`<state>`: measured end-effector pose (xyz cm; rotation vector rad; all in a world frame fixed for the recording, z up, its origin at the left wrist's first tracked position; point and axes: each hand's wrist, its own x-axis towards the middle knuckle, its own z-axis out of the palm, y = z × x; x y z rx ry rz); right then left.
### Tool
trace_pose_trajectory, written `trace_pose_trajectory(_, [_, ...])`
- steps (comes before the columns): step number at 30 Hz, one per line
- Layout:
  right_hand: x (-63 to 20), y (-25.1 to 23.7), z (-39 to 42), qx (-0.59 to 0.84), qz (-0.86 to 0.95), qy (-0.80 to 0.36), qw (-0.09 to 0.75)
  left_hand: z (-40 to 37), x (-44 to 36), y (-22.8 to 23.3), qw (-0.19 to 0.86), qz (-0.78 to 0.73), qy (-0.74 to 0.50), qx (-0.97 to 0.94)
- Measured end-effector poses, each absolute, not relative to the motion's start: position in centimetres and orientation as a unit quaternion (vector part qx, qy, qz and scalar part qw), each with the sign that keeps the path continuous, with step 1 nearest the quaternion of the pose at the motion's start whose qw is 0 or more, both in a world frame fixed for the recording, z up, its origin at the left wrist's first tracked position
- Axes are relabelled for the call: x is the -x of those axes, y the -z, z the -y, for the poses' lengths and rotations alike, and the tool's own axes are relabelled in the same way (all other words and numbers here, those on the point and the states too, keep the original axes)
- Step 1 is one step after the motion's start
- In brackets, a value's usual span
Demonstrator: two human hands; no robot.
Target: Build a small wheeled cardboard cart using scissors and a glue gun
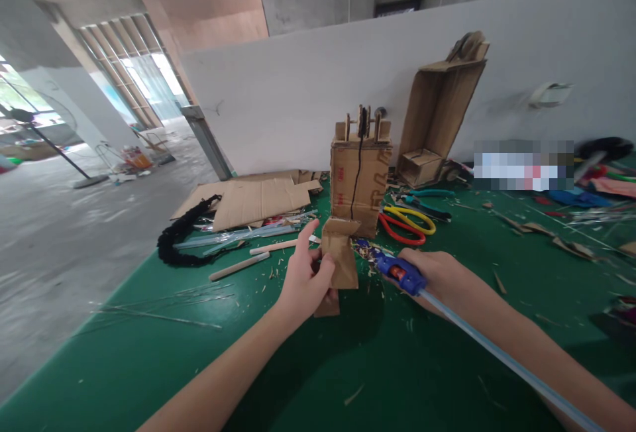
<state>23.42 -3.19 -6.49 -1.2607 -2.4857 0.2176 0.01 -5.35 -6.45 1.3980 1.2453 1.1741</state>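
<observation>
floor: bare grey concrete far left, beyond the desk edge.
desk point(149, 366): green top, littered with cardboard scraps and shavings.
black cord point(179, 233): braided, curled near the desk's left edge.
flat cardboard point(253, 200): sheets lying behind the cord, against the white wall.
sticks point(238, 265): wooden sticks and clear glue sticks lying between the flat cardboard and the left hand.
left hand point(303, 279): partly closed, thumb and fingers gripping the left side of the cardboard piece; index finger stretched up and forward.
cardboard piece point(340, 256): small folded brown part, upright, held just in front of the cardboard tower, touching or nearly touching its base.
cardboard tower point(360, 180): upright box, black wire running down its front, small wooden posts on top; faint red printing on the face, too small to read.
glue gun point(397, 271): blue body with a red patch, nozzle pointing at the right side of the cardboard piece; long clear glue stick sticks out the back along the right forearm. No brand readable.
right hand point(442, 279): clenched around the glue gun handle.
scissors point(405, 220): red and yellow handles, lying just right of the tower.
tall cardboard box point(437, 120): leaning against the wall behind the scissors.
writing: green sign high on the back wall, unreadable; blurred patch at right.
</observation>
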Motion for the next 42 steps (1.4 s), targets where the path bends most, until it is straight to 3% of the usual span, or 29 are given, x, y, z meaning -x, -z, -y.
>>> trace_pose_trajectory(9, [-23.9, 7.5, 2.3, 0.431, 0.885, -0.059, 0.168, 5.1, 0.2, 6.7, 0.453, -0.499, -0.476, -0.565])
trace_pose_trajectory(19, [-23.8, 5.8, 3.3, 0.374, 0.896, -0.006, 0.239, 4.3, 0.1, 7.2, 0.476, -0.484, -0.515, -0.523])
trace_pose_trajectory(24, [-24.9, 5.4, 2.8, 0.453, 0.873, 0.085, 0.161, 3.3, 0.5, 7.6, 0.445, -0.504, -0.567, -0.476])
trace_pose_trajectory(30, [-29.1, 5.8, 2.6, 0.529, 0.846, -0.016, 0.061, 3.1, 0.5, 7.6, 0.442, -0.512, -0.564, -0.474])
trace_pose_trajectory(34, [-30.8, 6.8, 1.2, 0.566, 0.819, 0.023, 0.094, 3.2, 0.3, 7.8, 0.447, -0.493, -0.538, -0.518])
trace_pose_trajectory(38, [-29.3, 6.8, 0.2, 0.605, 0.772, 0.139, 0.14, 3.6, 0.2, 7.7, 0.435, -0.492, -0.511, -0.555])
trace_pose_trajectory(40, [-27.4, 6.0, 0.9, 0.559, 0.784, 0.163, 0.214, 4.0, 0.3, 7.5, 0.395, -0.508, -0.485, -0.593])
trace_pose_trajectory(42, [-25.0, 5.2, 2.3, 0.461, 0.822, 0.097, 0.319, 4.4, 0.3, 7.4, 0.336, -0.524, -0.455, -0.637])
